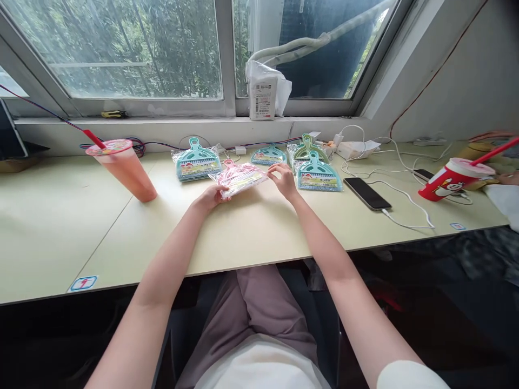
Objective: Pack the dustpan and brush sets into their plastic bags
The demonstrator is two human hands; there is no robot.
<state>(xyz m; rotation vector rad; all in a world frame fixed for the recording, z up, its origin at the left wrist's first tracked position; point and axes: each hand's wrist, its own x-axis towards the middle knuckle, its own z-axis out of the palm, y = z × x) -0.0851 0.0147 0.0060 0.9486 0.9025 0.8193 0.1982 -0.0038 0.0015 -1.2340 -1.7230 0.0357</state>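
Note:
A pink mini dustpan-and-brush set in a clear plastic bag is tilted just above the table. My left hand grips its left edge, thumb on top. At the bag's right end, my right hand has thumb and forefinger pinched on the plastic. Behind it to the left lies a stack of blue bagged sets. Another blue set lies farther back. To the right of my right hand, a blue set lies in front of a green set.
A tall orange drink cup with a red straw stands at left. On the right are a charging phone, loose white cables and a red cup. A white box stands on the windowsill. Another person's hand shows at far right.

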